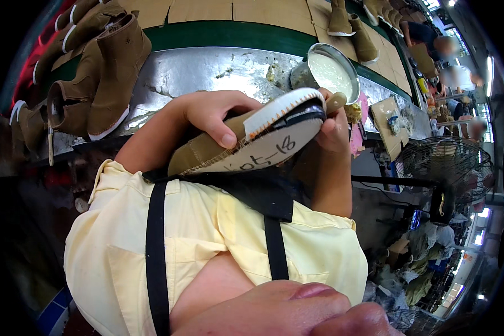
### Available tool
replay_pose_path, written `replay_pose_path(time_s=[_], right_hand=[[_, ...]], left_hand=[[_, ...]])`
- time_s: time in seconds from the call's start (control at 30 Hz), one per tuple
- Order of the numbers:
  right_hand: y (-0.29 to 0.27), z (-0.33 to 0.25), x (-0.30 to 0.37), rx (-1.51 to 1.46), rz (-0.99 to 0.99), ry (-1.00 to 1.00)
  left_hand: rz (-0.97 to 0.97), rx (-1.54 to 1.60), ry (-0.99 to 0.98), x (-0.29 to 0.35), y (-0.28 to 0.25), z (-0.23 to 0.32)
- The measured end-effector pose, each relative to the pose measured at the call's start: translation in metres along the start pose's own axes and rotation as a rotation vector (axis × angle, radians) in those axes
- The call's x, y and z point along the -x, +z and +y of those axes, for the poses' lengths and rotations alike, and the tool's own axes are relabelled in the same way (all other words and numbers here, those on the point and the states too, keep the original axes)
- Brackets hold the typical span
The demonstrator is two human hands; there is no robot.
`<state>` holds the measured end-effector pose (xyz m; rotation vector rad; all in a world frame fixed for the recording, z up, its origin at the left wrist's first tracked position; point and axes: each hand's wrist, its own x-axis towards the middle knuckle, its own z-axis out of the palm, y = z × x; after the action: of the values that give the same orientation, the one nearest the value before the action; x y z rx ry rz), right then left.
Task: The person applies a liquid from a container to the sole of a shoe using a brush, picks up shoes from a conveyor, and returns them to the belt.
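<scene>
A brown suede boot is held sole-up in front of my chest. Its pale bottom has dark handwriting, and a white strip with orange stitches runs along one end. A black layer shows beside that strip. My left hand grips the upper, thumb pressed near the stitched edge. At the strip's end, my right hand is closed, partly hidden by the boot. From its fingers sticks a tan tool handle with a rounded end; its working end is hidden.
A metal pot of whitish paste stands on the metal-topped bench beyond my hands. Several brown boots stand at left; others sit on cardboard at the far right. A black fan is at right, with people farther off.
</scene>
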<state>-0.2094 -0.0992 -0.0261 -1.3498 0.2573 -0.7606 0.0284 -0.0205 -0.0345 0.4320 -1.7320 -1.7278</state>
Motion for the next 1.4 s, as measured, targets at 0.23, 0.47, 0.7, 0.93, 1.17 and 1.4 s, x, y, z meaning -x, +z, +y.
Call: replay_pose_path(time_s=[0.23, 0.47, 0.7, 0.93, 1.17, 1.4], right_hand=[[0.02, -0.002, -0.001, 0.218, 0.21, -0.015], [0.054, -0.005, -0.019, -0.04, -0.102, 0.051], [0.066, 0.003, -0.039, 0.29, 0.124, 0.046], [0.081, 0.011, -0.051, 0.294, -0.004, -0.036], [0.084, 0.005, -0.055, 0.34, -0.043, -0.038], [0.093, -0.001, -0.054, 0.401, -0.017, -0.031]], left_hand=[[0.175, 0.133, 0.104, 0.021, -0.009, -0.003], [0.335, 0.132, 0.258, 0.029, -0.011, 0.012], [0.432, 0.086, 0.108, 0.056, -0.012, 0.03], [0.748, -0.236, 0.176, 0.067, 0.0, 0.049], [0.8, -0.471, -0.208, 0.048, -0.021, 0.117], [0.674, -0.522, -0.455, 0.019, -0.04, 0.142]])
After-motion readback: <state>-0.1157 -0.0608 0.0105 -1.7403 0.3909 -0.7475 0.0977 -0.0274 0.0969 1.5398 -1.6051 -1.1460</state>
